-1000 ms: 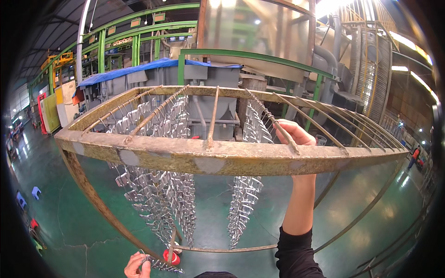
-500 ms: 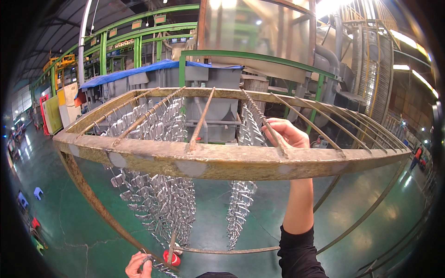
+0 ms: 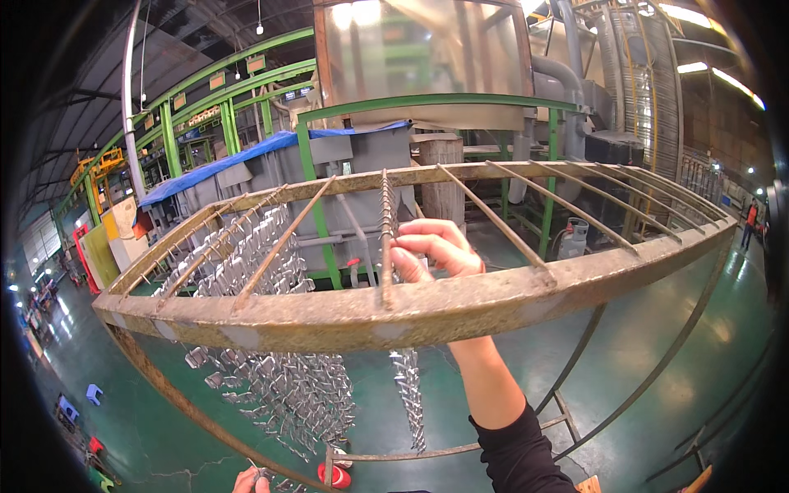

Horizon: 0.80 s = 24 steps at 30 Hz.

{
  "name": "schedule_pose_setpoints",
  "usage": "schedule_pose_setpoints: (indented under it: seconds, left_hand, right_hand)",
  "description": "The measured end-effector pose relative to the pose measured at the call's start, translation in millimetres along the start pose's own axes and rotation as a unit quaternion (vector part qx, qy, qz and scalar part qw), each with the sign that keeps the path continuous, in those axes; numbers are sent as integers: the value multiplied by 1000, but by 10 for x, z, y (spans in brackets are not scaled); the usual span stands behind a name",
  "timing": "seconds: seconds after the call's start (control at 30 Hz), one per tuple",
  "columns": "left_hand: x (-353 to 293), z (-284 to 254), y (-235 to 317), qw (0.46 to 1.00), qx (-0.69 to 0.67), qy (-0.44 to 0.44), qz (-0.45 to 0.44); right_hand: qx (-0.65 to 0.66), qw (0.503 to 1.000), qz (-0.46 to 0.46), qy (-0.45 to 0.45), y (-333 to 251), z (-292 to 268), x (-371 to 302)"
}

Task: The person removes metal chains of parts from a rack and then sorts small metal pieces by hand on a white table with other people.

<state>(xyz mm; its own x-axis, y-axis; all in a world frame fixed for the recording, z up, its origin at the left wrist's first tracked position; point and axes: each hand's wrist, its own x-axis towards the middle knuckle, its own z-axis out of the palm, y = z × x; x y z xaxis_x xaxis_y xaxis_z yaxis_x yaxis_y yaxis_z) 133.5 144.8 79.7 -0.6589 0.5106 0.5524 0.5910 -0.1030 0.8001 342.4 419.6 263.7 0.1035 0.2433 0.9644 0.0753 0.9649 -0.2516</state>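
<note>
A brown metal rack frame (image 3: 493, 306) with several crossbars spans the view in front of me. Beneath the middle crossbar (image 3: 385, 275), lined with wire hooks, hangs a narrow row of shiny metal parts (image 3: 408, 403). My right hand (image 3: 436, 249) reaches up behind the front rail, its fingers curled closed against that crossbar just below the hooks. What lies between the fingertips is hidden. Low at the bottom edge, my left hand (image 3: 249, 480) pinches the hooked top of a strand of metal parts (image 3: 283, 485). A dense cluster of similar parts (image 3: 283, 394) hangs at left.
A red container (image 3: 335, 474) stands on the green floor by the rack's lower bar (image 3: 411, 453). Small blue stools (image 3: 94, 394) are at far left. Behind the rack are grey tanks with a blue cover (image 3: 222, 168), green framing and a gas cylinder (image 3: 574, 238).
The view has swung so the rack sits rotated and further left. My right hand remains at the hook-lined crossbar, its fingers shifted nearer the hooks. My left hand sits lower in view.
</note>
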Motion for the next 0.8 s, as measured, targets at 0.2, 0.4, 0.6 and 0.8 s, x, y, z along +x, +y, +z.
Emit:
schedule_pose_setpoints:
  seconds: [0.2,0.4,0.6,0.8]
  left_hand:
    - [-88,115,72,999,2,29,-21]
    - [-187,207,145,999,-10,39,-26]
    - [-266,241,225,998,-23,51,-36]
    - [-358,232,145,998,-27,57,-28]
  right_hand:
    - [-8,1000,-14,-3,-33,14,-10]
    - [-8,1000,-6,-11,-29,-1,15]
    - [175,966,175,-71,-27,-33,18]
    - [225,951,189,-99,25,-75,58]
